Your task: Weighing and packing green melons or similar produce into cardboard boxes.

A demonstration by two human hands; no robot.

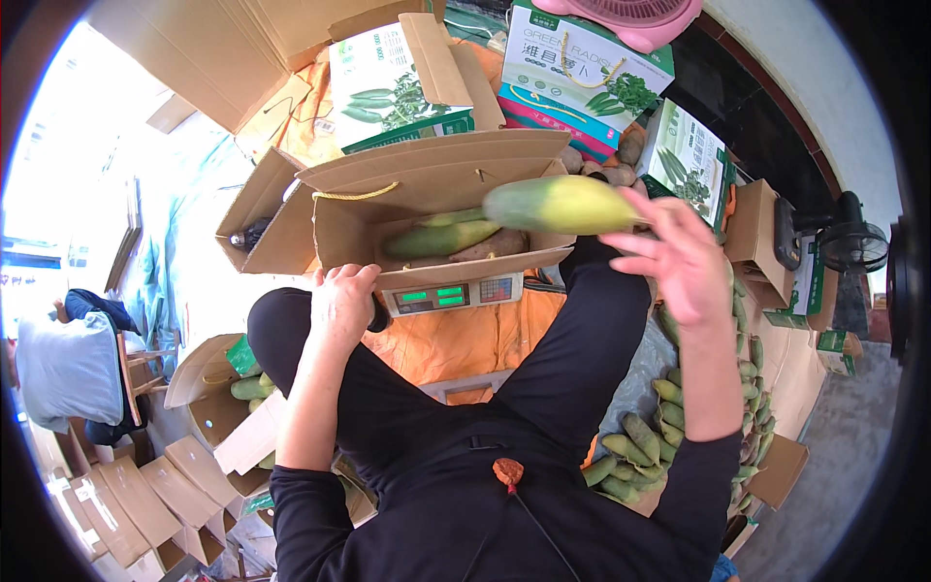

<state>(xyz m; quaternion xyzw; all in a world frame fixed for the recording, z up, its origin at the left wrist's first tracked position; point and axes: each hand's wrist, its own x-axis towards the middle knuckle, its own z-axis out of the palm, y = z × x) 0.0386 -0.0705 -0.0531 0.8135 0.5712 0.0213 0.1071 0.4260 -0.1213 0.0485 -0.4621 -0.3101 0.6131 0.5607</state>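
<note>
An open cardboard box point(364, 225) with a yellow cord handle stands in front of me on a scale point(446, 295) with lit green displays. Inside it lie a green radish point(441, 239) and a brown root point(493, 245). My left hand point(343, 294) has its fingers hooked over the box's near rim at the left corner. Above the right side of the box, a blurred green-and-yellow radish point(562, 204) hangs in the air, lying sideways. The fingers of my right hand point(677, 254) are at its right end and seem to hold it by the tip.
Printed cartons point(388, 87) and a carton under a pink fan-like object point(640, 15) stand beyond the box. Several green radishes point(630, 446) lie in piles to my right, near a small black fan point(853, 238). Open cartons point(126, 495) and a chair with a blue-grey cushion point(70, 364) are at left.
</note>
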